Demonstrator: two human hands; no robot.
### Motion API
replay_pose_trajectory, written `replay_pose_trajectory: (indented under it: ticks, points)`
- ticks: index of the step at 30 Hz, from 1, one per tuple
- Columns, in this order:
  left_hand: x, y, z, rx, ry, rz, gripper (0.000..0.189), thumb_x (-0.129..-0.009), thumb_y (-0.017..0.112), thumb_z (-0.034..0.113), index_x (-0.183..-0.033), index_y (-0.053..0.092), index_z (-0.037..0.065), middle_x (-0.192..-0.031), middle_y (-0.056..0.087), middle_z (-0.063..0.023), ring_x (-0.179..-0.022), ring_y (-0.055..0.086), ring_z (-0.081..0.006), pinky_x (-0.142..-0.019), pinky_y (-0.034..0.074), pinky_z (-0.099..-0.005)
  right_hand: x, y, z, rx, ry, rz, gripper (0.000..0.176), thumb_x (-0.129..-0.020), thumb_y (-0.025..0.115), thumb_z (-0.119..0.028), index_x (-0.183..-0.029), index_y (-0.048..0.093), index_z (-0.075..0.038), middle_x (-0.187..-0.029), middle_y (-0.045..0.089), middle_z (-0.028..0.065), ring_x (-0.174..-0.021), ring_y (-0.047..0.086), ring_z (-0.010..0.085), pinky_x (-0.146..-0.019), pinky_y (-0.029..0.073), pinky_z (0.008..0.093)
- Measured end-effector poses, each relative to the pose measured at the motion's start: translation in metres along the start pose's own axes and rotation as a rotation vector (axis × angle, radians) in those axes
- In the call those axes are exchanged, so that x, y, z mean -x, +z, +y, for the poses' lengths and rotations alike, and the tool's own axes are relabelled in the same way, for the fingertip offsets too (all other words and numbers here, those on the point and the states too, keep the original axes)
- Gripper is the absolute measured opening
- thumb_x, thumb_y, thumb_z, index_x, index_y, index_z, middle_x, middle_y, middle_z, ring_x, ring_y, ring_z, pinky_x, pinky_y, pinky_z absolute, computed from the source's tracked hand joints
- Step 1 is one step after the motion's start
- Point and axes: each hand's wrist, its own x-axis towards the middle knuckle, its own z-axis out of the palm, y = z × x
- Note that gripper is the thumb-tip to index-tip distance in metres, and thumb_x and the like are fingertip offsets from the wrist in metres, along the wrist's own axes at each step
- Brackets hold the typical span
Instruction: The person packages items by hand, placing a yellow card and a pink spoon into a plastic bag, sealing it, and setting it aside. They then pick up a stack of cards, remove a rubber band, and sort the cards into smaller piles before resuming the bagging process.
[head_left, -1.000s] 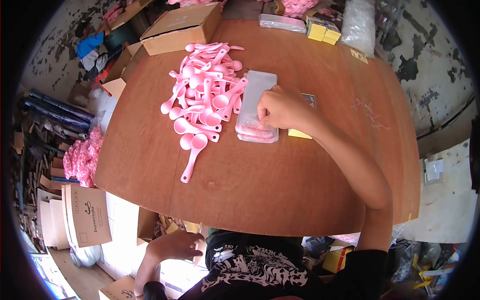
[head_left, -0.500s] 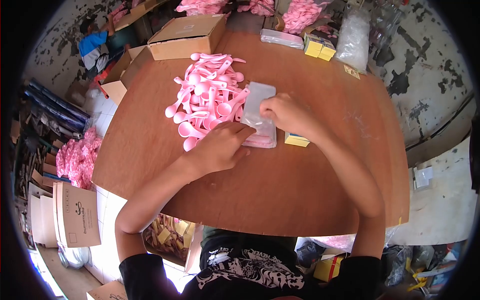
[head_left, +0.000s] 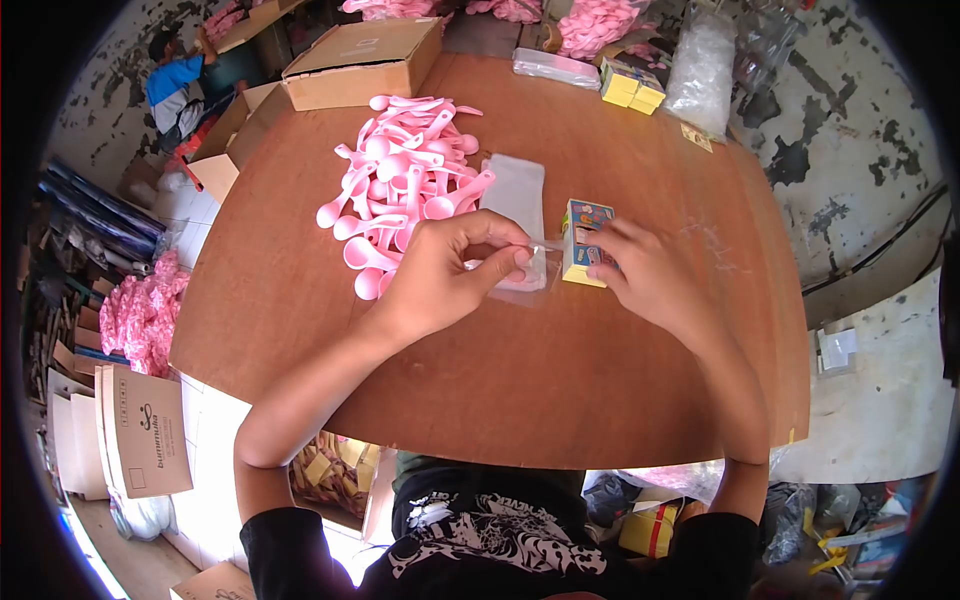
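Observation:
Between its thumb and fingers my left hand (head_left: 450, 270) pinches the edge of a clear plastic bag, just right of a heap of pink spoons (head_left: 400, 180). Under and beyond this hand lies a stack of clear plastic bags (head_left: 518, 195) on the brown table (head_left: 480, 390). My right hand (head_left: 645, 275) rests over a small blue and yellow box (head_left: 585, 240), thumb and fingers apart at its right side. The fingertips touch or nearly touch the top of the box; nothing is visibly gripped.
At the back are a cardboard box (head_left: 365, 60), flat clear packets (head_left: 556, 68), yellow boxes (head_left: 632, 85) and a roll of clear plastic (head_left: 702, 75). A person (head_left: 178, 90) is at the far left. An open carton (head_left: 335, 475) stands below the table's front edge.
My left hand has moved slightly right and up with a bag's edge in its pinch. My right hand has left the bags and moved right and down to the small box, its fingers now spread.

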Motion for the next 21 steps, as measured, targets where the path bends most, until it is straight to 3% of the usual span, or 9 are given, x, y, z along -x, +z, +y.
replay_pose_trajectory:
  ticks: [1,6,8,10,13,16,19,21]
  points:
    - [-0.001,0.000,-0.001,0.137,-0.065,0.046,0.019,-0.092,0.064,-0.001,-0.111,0.062,-0.004,-0.099,0.069,-0.0071,-0.094,0.067,-0.0121,-0.085,0.055,-0.0244,0.008,0.005,0.006,0.091,0.007,0.021,0.020,-0.083,0.070,-0.009,-0.101,0.066,-0.003,-0.092,0.068,0.0136,-0.082,0.065,0.0324,-0.071,0.052,0.0397]
    - [-0.002,-0.001,0.005,0.299,-0.180,0.099,0.026,-0.091,0.067,0.002,-0.116,0.060,-0.003,-0.100,0.071,-0.0104,-0.098,0.068,-0.0139,-0.085,0.055,-0.0247,0.021,0.004,0.008,-0.074,0.136,0.012,0.017,-0.082,0.070,-0.005,-0.099,0.069,-0.002,-0.092,0.069,0.0128,-0.082,0.066,0.0302,-0.074,0.053,0.0388]
    - [-0.001,-0.001,0.005,0.247,-0.199,0.135,0.032,-0.091,0.066,0.002,-0.121,0.057,-0.006,-0.102,0.072,-0.0133,-0.093,0.069,-0.0131,-0.078,0.055,-0.0232,0.023,0.003,0.008,-0.167,0.169,0.044,0.013,-0.083,0.069,-0.004,-0.096,0.070,-0.002,-0.092,0.069,0.0121,-0.083,0.066,0.0289,-0.074,0.053,0.0381]
    - [0.000,-0.002,0.003,0.259,-0.224,0.152,0.034,-0.091,0.067,0.003,-0.122,0.057,-0.006,-0.100,0.073,-0.0134,-0.093,0.069,-0.0129,-0.078,0.055,-0.0231,0.019,-0.009,-0.003,-0.043,0.228,0.219,0.010,-0.080,0.071,-0.006,-0.089,0.071,-0.003,-0.086,0.069,0.0089,-0.081,0.065,0.0289,-0.071,0.053,0.0381]
    - [0.001,-0.006,-0.001,0.247,-0.252,0.163,0.038,-0.091,0.068,0.003,-0.125,0.055,-0.006,-0.098,0.073,-0.0139,-0.092,0.069,-0.0123,-0.077,0.054,-0.0231,0.013,-0.029,-0.018,0.040,0.141,0.293,0.014,-0.080,0.072,-0.009,-0.092,0.071,-0.004,-0.090,0.069,0.0083,-0.086,0.064,0.0282,-0.076,0.052,0.0390]
    - [0.002,-0.006,-0.002,0.209,-0.264,0.136,0.041,-0.090,0.068,0.003,-0.128,0.054,-0.006,-0.099,0.073,-0.0147,-0.092,0.069,-0.0113,-0.077,0.054,-0.0231,0.011,-0.012,-0.010,0.080,0.050,0.176,0.018,-0.080,0.074,-0.012,-0.096,0.071,-0.004,-0.100,0.069,0.0068,-0.091,0.063,0.0264,-0.080,0.052,0.0394]
    - [0.004,-0.002,0.000,0.212,-0.258,0.136,0.044,-0.089,0.069,0.002,-0.129,0.053,-0.006,-0.101,0.073,-0.0155,-0.091,0.068,-0.0101,-0.076,0.053,-0.0229,0.024,0.008,-0.002,0.050,0.101,0.082,0.022,-0.079,0.075,-0.014,-0.099,0.071,-0.005,-0.108,0.068,0.0050,-0.094,0.063,0.0251,-0.080,0.052,0.0386]
    - [0.006,-0.002,0.000,0.226,-0.250,0.150,0.045,-0.089,0.069,0.002,-0.130,0.053,-0.005,-0.102,0.073,-0.0158,-0.091,0.067,-0.0096,-0.076,0.053,-0.0229,0.027,0.012,0.006,0.105,0.098,0.094,0.022,-0.079,0.076,-0.014,-0.099,0.071,-0.005,-0.104,0.070,0.0040,-0.093,0.063,0.0248,-0.078,0.053,0.0377]
